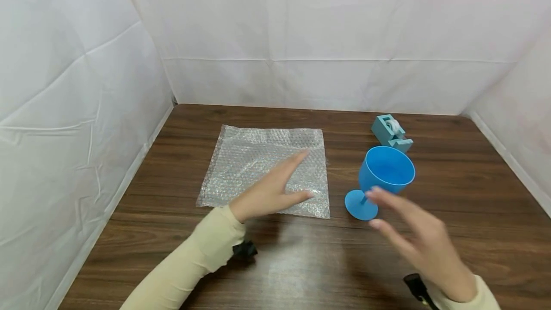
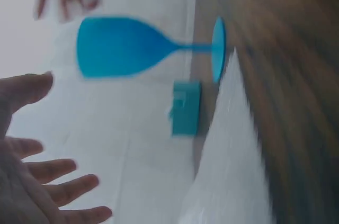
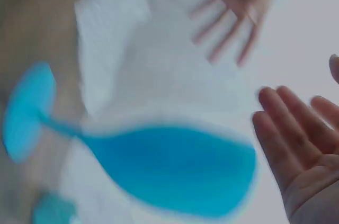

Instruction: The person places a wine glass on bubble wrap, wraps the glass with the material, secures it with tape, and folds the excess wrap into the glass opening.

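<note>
Left hand [image 1: 268, 196], right hand [image 1: 426, 240]: both empty, fingers apart. Blue goblet [image 1: 382, 172] upright just ahead of right hand; bubble wrap [image 1: 251, 164] below left. Light, level grip likely suits goblet best.

Looks bright and even in the head view, seemingly lit from overhead. Shows pale glare on the table [image 1: 297, 271], flanked by soft dark shadows; glints white across the wrap [image 1: 249, 171]. Renders the left hand [image 1: 269, 193] fairly crisp, the right hand [image 1: 424, 243] softened by blur. Turns duller and hazier in both wrist views. Smears the table into streaks in the left wrist view. Blurs the goblet [image 3: 180, 171] and dispenser [image 3: 55, 208] in the right wrist view, with the right hand sharper there.
</note>
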Demonstrator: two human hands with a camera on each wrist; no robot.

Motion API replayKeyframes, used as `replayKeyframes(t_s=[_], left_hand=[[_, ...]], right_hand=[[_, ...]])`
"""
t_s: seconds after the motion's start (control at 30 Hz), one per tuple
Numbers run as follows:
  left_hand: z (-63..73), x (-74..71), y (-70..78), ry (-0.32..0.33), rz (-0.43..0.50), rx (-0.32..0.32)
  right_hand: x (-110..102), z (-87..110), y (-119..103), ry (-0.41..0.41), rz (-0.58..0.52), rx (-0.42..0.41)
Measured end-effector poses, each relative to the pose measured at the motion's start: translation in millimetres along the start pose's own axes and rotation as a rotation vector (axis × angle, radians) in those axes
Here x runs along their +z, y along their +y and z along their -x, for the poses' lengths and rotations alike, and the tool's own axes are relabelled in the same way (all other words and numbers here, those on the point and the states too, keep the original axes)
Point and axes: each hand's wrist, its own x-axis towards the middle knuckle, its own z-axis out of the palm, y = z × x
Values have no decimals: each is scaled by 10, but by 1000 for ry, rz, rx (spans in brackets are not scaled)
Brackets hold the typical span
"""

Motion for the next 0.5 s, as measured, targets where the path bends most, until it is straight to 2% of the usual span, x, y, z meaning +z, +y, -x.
replayKeyframes(t_s=[0.03, 0.1, 0.17, 0.27, 0.33, 0.4, 0.5], left_hand=[[-61, 62, 28, -4, 38, 13], [-191, 176, 77, -5, 116, 39], [-319, 278, 111, -5, 196, 53], [-494, 409, 146, 5, 289, 60], [-592, 488, 152, 8, 342, 53], [-675, 562, 152, 10, 384, 51], [-766, 664, 151, 8, 424, 42]], right_hand=[[-84, -13, 11, 84, 16, -16], [-249, -8, 76, 176, 30, 38], [-386, 35, 200, 187, -2, 170], [-504, 137, 489, 93, -141, 389], [-516, 196, 676, 1, -212, 496], [-492, 242, 842, -96, -249, 556], [-429, 288, 1006, -207, -253, 595]])
